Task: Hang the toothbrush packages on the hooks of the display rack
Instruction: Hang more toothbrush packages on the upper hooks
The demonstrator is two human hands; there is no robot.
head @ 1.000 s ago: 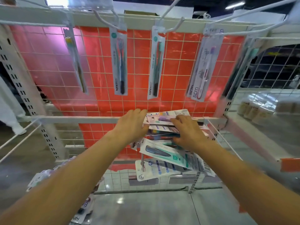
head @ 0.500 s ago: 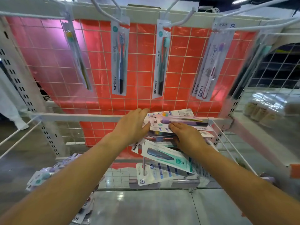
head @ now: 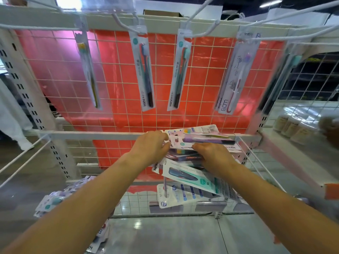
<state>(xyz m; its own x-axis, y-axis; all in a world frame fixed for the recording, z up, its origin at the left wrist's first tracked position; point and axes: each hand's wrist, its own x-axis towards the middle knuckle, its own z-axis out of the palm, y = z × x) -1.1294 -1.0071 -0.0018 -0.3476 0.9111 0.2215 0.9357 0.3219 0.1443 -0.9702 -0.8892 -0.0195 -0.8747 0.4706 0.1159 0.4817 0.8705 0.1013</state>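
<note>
White wire rack (head: 183,99); red backing (head: 113,99); glossy grey floor (head: 165,235).

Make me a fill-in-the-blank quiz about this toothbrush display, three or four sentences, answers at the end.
1. Both the left hand and the right hand are on a stack of toothbrush ____.
2. The sheet behind the white wire grid is coloured ____.
3. The top package of the stack holds a brush whose handle is ____.
4. The hanging packages hang from white ____ along the top rail.

Missing words: packages; red; purple; hooks
</note>
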